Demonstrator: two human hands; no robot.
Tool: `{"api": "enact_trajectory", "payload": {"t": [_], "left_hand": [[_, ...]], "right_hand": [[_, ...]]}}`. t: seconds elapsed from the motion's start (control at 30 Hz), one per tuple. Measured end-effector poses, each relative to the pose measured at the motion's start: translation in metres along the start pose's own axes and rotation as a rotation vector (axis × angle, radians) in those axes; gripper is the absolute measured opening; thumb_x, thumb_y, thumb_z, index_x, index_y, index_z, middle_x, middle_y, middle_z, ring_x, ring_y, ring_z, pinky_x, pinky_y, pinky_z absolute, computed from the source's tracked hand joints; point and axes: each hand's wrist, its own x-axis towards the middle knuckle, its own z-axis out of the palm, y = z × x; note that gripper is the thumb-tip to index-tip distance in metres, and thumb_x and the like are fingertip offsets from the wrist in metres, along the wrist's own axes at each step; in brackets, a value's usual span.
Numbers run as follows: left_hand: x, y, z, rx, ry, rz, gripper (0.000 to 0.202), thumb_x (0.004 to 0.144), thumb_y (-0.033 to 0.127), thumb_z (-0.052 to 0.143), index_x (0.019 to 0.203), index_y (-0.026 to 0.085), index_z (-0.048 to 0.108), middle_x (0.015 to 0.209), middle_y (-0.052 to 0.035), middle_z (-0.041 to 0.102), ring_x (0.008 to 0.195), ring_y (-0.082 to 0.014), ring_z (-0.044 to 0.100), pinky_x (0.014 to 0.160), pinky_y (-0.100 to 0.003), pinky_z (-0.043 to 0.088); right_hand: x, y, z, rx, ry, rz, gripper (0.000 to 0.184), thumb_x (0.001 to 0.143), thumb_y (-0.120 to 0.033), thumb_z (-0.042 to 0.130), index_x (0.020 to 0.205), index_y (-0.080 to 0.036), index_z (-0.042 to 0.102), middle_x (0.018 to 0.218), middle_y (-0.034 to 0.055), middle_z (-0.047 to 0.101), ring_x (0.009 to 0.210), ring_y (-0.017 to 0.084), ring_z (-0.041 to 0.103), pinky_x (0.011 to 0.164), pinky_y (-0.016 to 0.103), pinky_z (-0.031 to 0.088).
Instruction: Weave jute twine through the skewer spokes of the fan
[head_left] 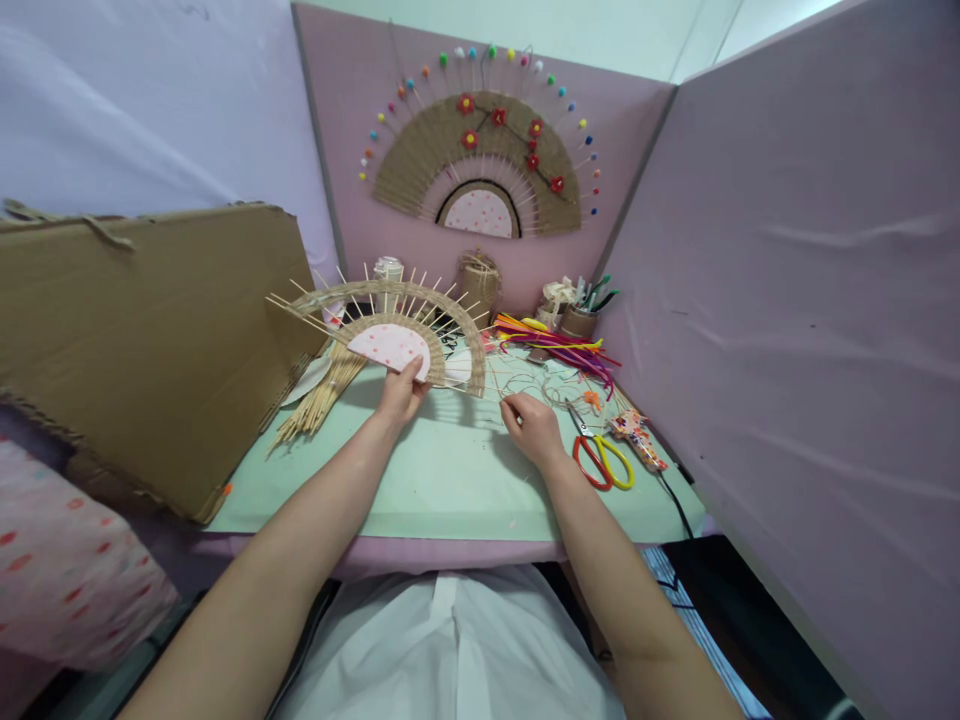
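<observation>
My left hand grips a half-round fan at its base, thumb on the pink dotted half-circle. Thin wooden sticks spread out from that middle, and twine is woven through them in an inner band and an outer arc. Just right of the fan's lower right end, my right hand is closed in a pinch on a thin strand of twine. Loose loops of twine lie beyond that hand. Scissors with red and yellow handles rest on the table to its right.
A finished fan with red flowers is pinned to the back board. Cardboard stands at left beside a bundle of sticks. Colourful pipe cleaners, a twine roll, a pen cup and a patterned glue gun are on the green table.
</observation>
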Motion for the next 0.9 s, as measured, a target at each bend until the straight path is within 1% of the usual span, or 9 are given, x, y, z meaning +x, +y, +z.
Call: {"api": "enact_trajectory", "payload": {"t": [0.13, 0.3, 0.4, 0.5, 0.6, 0.67, 0.73, 0.8, 0.9], "left_hand": [[-0.003, -0.001, 0.003, -0.017, -0.011, 0.011, 0.027, 0.069, 0.012, 0.07, 0.093, 0.021, 0.061, 0.082, 0.0003, 0.069, 0.069, -0.0109, 0.064, 0.065, -0.022, 0.053], [-0.007, -0.002, 0.006, -0.048, 0.005, 0.016, 0.026, 0.07, 0.012, 0.069, 0.093, 0.021, 0.062, 0.083, 0.0004, 0.069, 0.071, -0.0105, 0.063, 0.067, -0.022, 0.053], [-0.01, -0.002, 0.01, -0.076, 0.012, 0.031, 0.025, 0.071, 0.01, 0.067, 0.092, 0.021, 0.062, 0.084, 0.0008, 0.069, 0.071, -0.0102, 0.064, 0.067, -0.022, 0.053], [-0.014, -0.003, 0.015, -0.11, 0.032, 0.027, 0.024, 0.073, 0.009, 0.066, 0.092, 0.022, 0.062, 0.086, 0.0011, 0.07, 0.073, -0.0104, 0.064, 0.07, -0.023, 0.054], [-0.016, -0.003, 0.018, -0.158, 0.044, -0.006, 0.023, 0.074, 0.008, 0.064, 0.092, 0.022, 0.062, 0.087, 0.0005, 0.07, 0.076, -0.0109, 0.065, 0.073, -0.024, 0.054], [-0.016, -0.001, 0.019, -0.188, 0.055, -0.05, 0.02, 0.076, 0.007, 0.062, 0.091, 0.02, 0.063, 0.086, -0.0007, 0.07, 0.076, -0.0114, 0.066, 0.073, -0.024, 0.054], [-0.015, 0.001, 0.018, -0.21, 0.057, -0.104, 0.016, 0.078, 0.008, 0.06, 0.09, 0.017, 0.063, 0.083, -0.0021, 0.071, 0.074, -0.0117, 0.066, 0.071, -0.023, 0.055], [-0.013, 0.003, 0.016, -0.222, 0.049, -0.154, 0.015, 0.079, 0.007, 0.057, 0.091, 0.015, 0.063, 0.08, -0.0028, 0.071, 0.07, -0.0116, 0.066, 0.067, -0.021, 0.055], [-0.012, 0.005, 0.015, -0.226, 0.039, -0.208, 0.019, 0.08, 0.006, 0.056, 0.095, 0.014, 0.063, 0.076, -0.0033, 0.071, 0.066, -0.0116, 0.067, 0.062, -0.019, 0.055]], "right_hand": [[0.0, -0.004, 0.004, 0.002, 0.006, -0.047, 0.024, 0.091, -0.028, 0.041, 0.083, -0.019, 0.061, 0.072, 0.0047, 0.06, 0.068, 0.014, 0.053, 0.065, 0.025, 0.037], [-0.001, -0.004, 0.012, 0.09, -0.09, -0.106, 0.024, 0.091, -0.028, 0.042, 0.088, -0.018, 0.063, 0.08, 0.007, 0.065, 0.075, 0.016, 0.058, 0.07, 0.026, 0.042], [-0.002, -0.002, 0.016, 0.132, -0.11, -0.102, 0.025, 0.091, -0.028, 0.042, 0.094, -0.019, 0.064, 0.084, 0.0081, 0.067, 0.079, 0.017, 0.06, 0.073, 0.028, 0.045], [-0.002, -0.003, 0.018, 0.176, -0.094, -0.075, 0.025, 0.091, -0.028, 0.043, 0.099, -0.019, 0.065, 0.091, 0.0089, 0.069, 0.085, 0.018, 0.062, 0.078, 0.03, 0.046], [-0.001, -0.006, 0.018, 0.26, -0.073, 0.002, 0.024, 0.089, -0.027, 0.046, 0.095, -0.02, 0.068, 0.093, 0.0084, 0.07, 0.087, 0.019, 0.063, 0.08, 0.031, 0.046], [0.0, -0.008, 0.017, 0.34, -0.059, 0.088, 0.023, 0.087, -0.029, 0.048, 0.089, -0.019, 0.069, 0.091, 0.0077, 0.07, 0.084, 0.019, 0.063, 0.077, 0.031, 0.046], [0.002, -0.009, 0.014, 0.427, -0.049, 0.186, 0.024, 0.085, -0.032, 0.05, 0.086, -0.019, 0.07, 0.085, 0.0066, 0.07, 0.076, 0.018, 0.061, 0.07, 0.029, 0.046], [0.003, -0.008, 0.013, 0.513, -0.055, 0.272, 0.026, 0.083, -0.035, 0.051, 0.086, -0.017, 0.07, 0.074, 0.0046, 0.067, 0.065, 0.015, 0.057, 0.062, 0.026, 0.044], [0.004, -0.005, 0.011, 0.602, -0.051, 0.34, 0.028, 0.081, -0.038, 0.052, 0.083, -0.016, 0.069, 0.063, 0.0014, 0.059, 0.056, 0.013, 0.05, 0.055, 0.024, 0.04]]}}
